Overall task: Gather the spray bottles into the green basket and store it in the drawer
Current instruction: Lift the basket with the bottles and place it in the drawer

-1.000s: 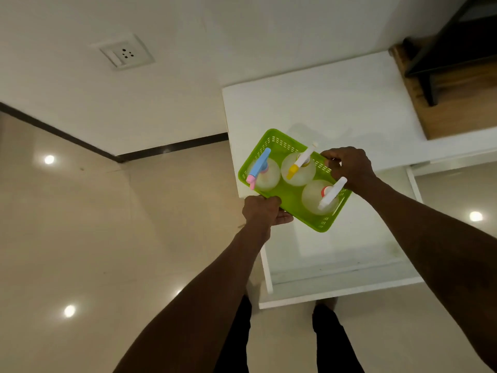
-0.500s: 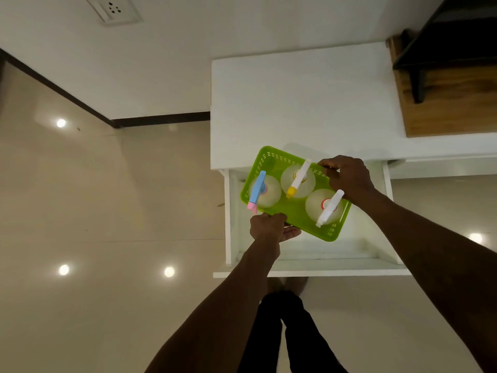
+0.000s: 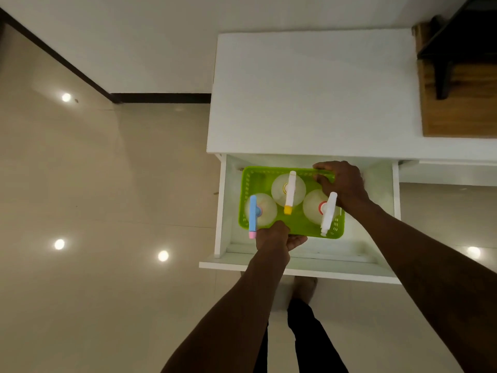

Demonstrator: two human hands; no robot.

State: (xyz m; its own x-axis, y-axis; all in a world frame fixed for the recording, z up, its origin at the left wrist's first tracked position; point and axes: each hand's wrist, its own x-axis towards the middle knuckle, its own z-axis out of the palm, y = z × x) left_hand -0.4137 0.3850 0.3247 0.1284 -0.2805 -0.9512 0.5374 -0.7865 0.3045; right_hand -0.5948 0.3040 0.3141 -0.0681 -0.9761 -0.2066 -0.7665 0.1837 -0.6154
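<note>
From your head view, your left hand (image 3: 274, 236) has its fingers pinching the near rim of the green perforated plastic basket (image 3: 298, 227), and your right hand (image 3: 341, 187) clamps its far right corner. It sits within the open white drawer (image 3: 301, 267), long axis running left-right. Three clear spray bottles (image 3: 288, 190) stand inside, nozzles pointing towards you; those tall heads could catch the white counter (image 3: 309, 90) edge when the drawer shuts.

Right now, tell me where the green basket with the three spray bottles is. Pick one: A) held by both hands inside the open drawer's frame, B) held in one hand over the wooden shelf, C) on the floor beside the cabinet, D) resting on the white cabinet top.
A: the left hand grips the near rim and the right hand the far rim of the green basket, within the walls of the open drawer.
</note>
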